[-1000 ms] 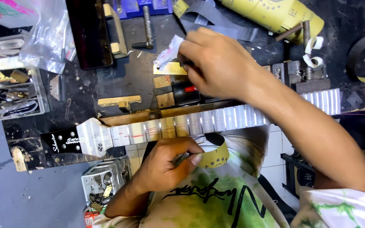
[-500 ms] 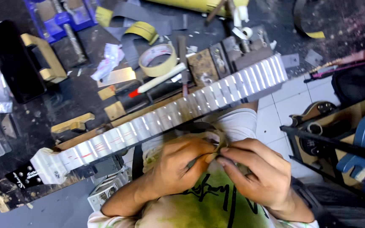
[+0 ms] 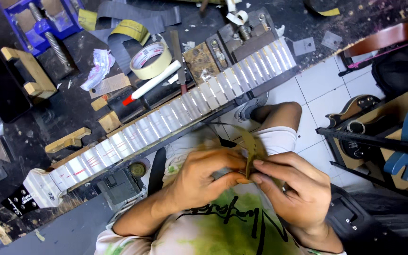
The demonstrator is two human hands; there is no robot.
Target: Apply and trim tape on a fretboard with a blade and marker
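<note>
A: Both hands meet over the lap — left hand [image 3: 204, 179] and right hand [image 3: 291, 189] pinching a strip [image 3: 250, 151] between thumbs and fingertips.

B: A thin, yellowish-brown piece, standing up from the pinch and curving a little at the top. I'd call it tape or sandpaper, but it's too blurred to say which.

A: It looks light and floppy, bending under its own weight. Hold it by the edges near the bottom, as now; squeeze harder and it would likely crease.

B: Grip is narrow on both sides, fingertips nearly touching each other around the strip's lower end.

A: Wrists are turned inward, forearms drawn in close to the chest, elbows tucked.

B: Just beyond the knuckles lies the guitar neck [image 3: 166, 123] on the bench [image 3: 62, 118] — masked in pale tape, well apart from the strip. A tape roll [image 3: 152, 60] and a marker [image 3: 153, 81] sit behind it.
</note>
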